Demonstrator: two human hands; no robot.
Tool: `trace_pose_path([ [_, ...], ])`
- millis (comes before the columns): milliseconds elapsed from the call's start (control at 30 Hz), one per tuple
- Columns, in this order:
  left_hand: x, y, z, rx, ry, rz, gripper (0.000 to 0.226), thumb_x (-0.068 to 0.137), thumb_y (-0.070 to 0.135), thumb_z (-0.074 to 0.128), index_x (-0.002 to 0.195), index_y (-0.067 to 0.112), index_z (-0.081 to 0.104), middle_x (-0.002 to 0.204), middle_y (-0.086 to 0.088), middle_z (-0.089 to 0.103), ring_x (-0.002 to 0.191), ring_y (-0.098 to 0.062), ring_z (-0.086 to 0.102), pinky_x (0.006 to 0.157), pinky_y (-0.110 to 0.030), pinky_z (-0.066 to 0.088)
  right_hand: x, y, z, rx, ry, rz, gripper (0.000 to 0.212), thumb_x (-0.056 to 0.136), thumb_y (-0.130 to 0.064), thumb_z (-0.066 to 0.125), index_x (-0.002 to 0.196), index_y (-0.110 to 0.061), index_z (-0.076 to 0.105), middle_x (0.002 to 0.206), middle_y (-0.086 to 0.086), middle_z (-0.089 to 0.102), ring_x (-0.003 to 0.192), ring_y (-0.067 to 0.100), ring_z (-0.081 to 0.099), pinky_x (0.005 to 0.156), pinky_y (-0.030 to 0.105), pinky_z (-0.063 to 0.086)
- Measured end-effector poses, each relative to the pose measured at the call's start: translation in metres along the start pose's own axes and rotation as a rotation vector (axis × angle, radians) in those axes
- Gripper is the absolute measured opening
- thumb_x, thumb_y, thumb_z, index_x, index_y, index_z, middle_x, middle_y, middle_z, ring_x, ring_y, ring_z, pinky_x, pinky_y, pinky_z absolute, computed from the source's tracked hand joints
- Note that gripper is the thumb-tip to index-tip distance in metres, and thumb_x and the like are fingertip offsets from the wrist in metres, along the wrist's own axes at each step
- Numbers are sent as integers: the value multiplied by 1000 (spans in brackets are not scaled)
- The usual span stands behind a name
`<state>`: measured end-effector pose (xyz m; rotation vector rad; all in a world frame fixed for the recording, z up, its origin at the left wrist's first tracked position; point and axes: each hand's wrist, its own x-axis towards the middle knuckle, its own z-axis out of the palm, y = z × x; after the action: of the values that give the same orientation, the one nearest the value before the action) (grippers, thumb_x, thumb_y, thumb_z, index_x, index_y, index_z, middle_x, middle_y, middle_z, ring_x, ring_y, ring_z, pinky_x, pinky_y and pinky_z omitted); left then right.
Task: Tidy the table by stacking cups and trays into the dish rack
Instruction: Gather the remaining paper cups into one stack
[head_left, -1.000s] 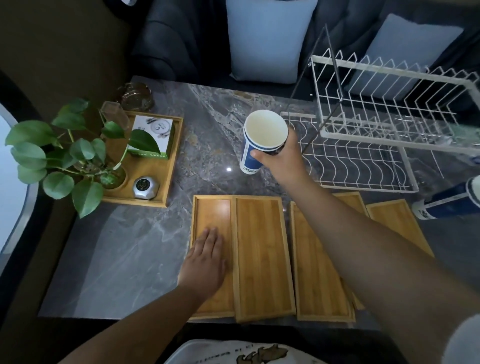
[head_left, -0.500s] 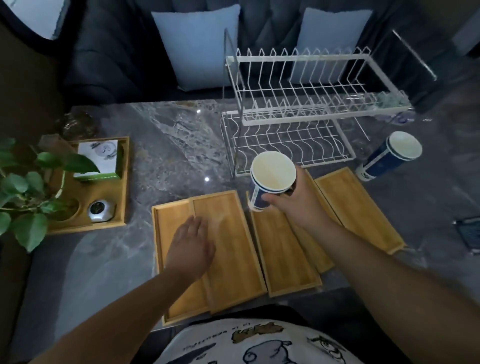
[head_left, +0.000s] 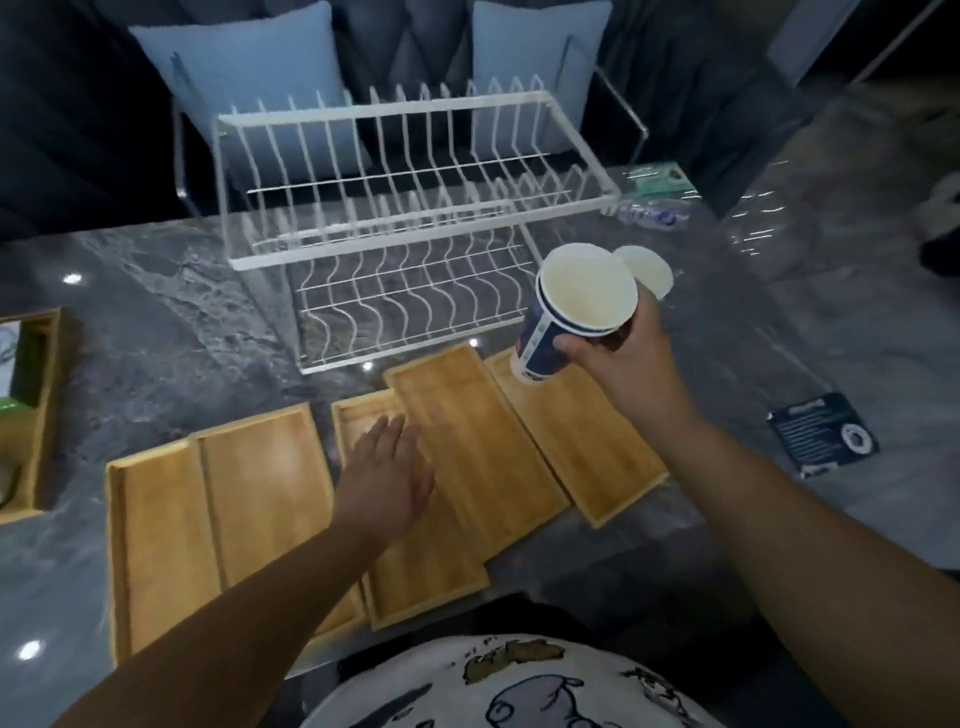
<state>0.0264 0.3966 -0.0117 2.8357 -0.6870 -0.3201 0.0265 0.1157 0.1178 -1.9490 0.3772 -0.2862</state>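
My right hand (head_left: 621, 353) grips a blue and white paper cup (head_left: 576, 306) by its side and holds it tilted above the trays, just right of the white wire dish rack (head_left: 395, 228). The rim of a second paper cup (head_left: 649, 270) shows directly behind the held one, mostly hidden. Several bamboo trays lie overlapping at the table's front: two at the left (head_left: 208, 499), others fanned at the middle and right (head_left: 571, 441). My left hand (head_left: 387, 478) rests flat, fingers spread, on a middle tray (head_left: 436, 571).
The rack has two empty tiers and stands at the back of the grey marble table (head_left: 130, 322). A wooden tray with a green and white box (head_left: 26, 395) sits at the left edge. A dark card (head_left: 821, 434) lies right, plastic packets (head_left: 660, 197) behind.
My right hand carried the cup rightward to beside the second cup. My left hand shifted from the left trays onto a middle tray. The view swung right.
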Motion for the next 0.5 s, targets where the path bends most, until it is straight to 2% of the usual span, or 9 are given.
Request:
trace_pose_path([
  [67,14,24,5,22,-7,-21,63,97,46,38,148,9,32,155,-13,33,146,-30,21,118,-43,18,15,5,-30,5,22,-21,93,58,-51,80,137,-33,33,126,-19,53,114,-7,53,88,12,47],
  [167,36,51,12,47,-41,-47,63,98,44,36,149,8,28,158,-15,27,147,-32,15,119,-43,14,44,9,-75,4,81,-62,93,56,-53,80,135,-29,36,117,-28,51,102,-21,53,79,4,47],
  [200,41,57,16,54,-63,-58,63,98,43,35,149,7,27,158,-15,26,147,-32,14,120,-44,14,54,10,-89,12,107,-71,95,57,-52,81,137,-25,36,118,-27,52,103,-21,53,81,6,47],
  [267,44,65,24,77,-106,-85,63,99,44,32,150,7,27,158,-16,25,147,-32,14,120,-43,13,72,10,-113,22,153,-89,95,59,-49,81,138,-20,37,123,-19,55,110,-10,55,90,14,48],
  [333,43,68,31,127,-120,-97,64,99,47,25,150,8,28,158,-15,25,148,-30,12,121,-42,10,88,10,-131,38,178,-99,89,59,-47,81,134,-23,39,125,-16,55,114,-2,57,94,22,50],
  [400,44,70,33,173,-111,-106,69,96,49,13,150,9,29,158,-14,25,148,-29,12,121,-41,7,104,11,-143,59,193,-109,87,60,-45,81,133,-23,38,125,-16,54,115,-1,56,96,23,49],
  [500,45,75,35,206,-128,-112,76,92,51,1,152,10,23,161,-13,19,150,-27,6,122,-40,1,120,17,-150,39,190,-101,91,63,-40,82,137,-14,36,130,-8,52,118,5,54,100,26,48],
])
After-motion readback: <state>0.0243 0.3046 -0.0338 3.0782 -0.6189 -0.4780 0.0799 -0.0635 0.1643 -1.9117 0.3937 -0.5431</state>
